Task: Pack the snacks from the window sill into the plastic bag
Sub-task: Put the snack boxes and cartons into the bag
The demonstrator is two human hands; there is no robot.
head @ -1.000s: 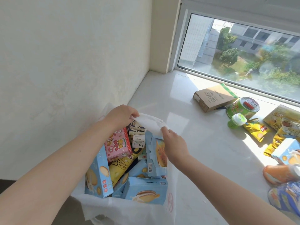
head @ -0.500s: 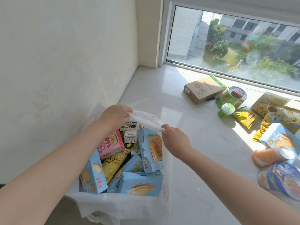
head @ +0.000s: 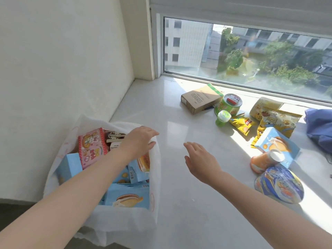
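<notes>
The white plastic bag (head: 125, 221) stands at the sill's left end, filled with several blue snack boxes (head: 127, 196) and a pink box (head: 91, 146). My left hand (head: 138, 142) rests on the bag's right rim, fingers curled over the plastic. My right hand (head: 199, 159) hovers open above the bare sill, holding nothing. On the window sill (head: 179, 177) to the right lie a brown cardboard box (head: 199, 97), a green cup (head: 230, 105), a small green tub (head: 222, 118), yellow packets (head: 242, 123), a blue box (head: 276, 146), an orange cup (head: 265, 160) and a blue bowl (head: 278, 187).
A white wall (head: 62, 69) runs along the left behind the bag. The window pane (head: 251, 56) closes the far side. A dark blue cloth (head: 321, 126) lies at the right edge. The sill's near edge drops off below the bag at lower left.
My right hand has let go of the bag's rim and moved right over the sill, fingers spread. My left hand has shifted to the bag's right rim. The view turned right.
</notes>
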